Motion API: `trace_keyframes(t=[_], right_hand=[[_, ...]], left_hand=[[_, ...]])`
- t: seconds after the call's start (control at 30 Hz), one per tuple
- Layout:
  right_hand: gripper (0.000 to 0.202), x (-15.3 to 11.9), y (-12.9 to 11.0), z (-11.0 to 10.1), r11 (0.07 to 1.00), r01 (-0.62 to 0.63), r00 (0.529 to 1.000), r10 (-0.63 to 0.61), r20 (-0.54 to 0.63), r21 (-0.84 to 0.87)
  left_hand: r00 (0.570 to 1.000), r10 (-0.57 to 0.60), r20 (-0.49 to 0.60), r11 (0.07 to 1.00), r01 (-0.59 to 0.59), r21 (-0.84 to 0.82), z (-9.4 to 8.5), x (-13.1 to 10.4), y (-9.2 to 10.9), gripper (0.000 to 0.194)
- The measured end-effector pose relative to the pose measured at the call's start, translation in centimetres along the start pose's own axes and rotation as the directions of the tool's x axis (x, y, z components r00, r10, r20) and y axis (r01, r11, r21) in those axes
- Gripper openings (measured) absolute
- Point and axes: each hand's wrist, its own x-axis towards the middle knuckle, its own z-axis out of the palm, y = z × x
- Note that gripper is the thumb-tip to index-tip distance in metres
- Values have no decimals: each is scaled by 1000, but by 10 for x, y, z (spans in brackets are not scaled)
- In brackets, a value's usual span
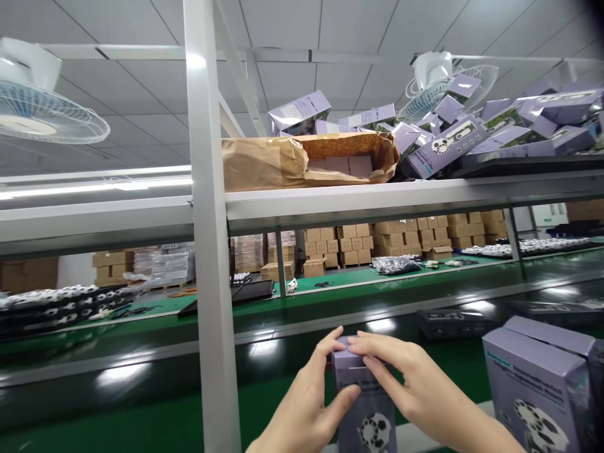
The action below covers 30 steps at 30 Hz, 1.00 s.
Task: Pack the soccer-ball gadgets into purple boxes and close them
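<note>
A purple printed carton [365,412] with a football-patterned fan picture stands upright in front of me at the bottom middle. My left hand [314,396] grips it from the left, with its thumb across the front face and fingers at the top edge. My right hand [415,377] lies over the top and right side, its fingertips pressing on the lid. The top of the carton is partly hidden under my fingers. To the right stand two more purple cartons [528,377], side by side and apart from my hands.
A dark conveyor belt [155,358] runs across behind the hands, with flat dark packs [455,324] on it. A white post [207,251] rises left of centre. The shelf [353,204] above bears a torn paper bag [264,163] and heaped purple cartons [448,148].
</note>
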Motion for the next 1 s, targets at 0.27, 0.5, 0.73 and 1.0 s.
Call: trace_keyframes(t=[0.27, 0.5, 0.73, 1.0], right_hand=[[34, 2, -3, 1, 997, -66, 998, 66, -16, 45], [26, 7, -8, 10, 985, -143, 986, 150, -77, 98], [30, 2, 0, 10, 986, -156, 988, 156, 18, 55], [41, -9, 13, 19, 993, -27, 998, 34, 60, -115]], left_hand=[[999, -31, 28, 998, 29, 64, -1, -1, 2, 49], [1000, 22, 4, 999, -22, 48, 3, -2, -2, 43], [997, 28, -66, 999, -25, 42, 10, -1, -12, 32], [993, 70, -98, 997, -74, -36, 17, 3, -25, 20]])
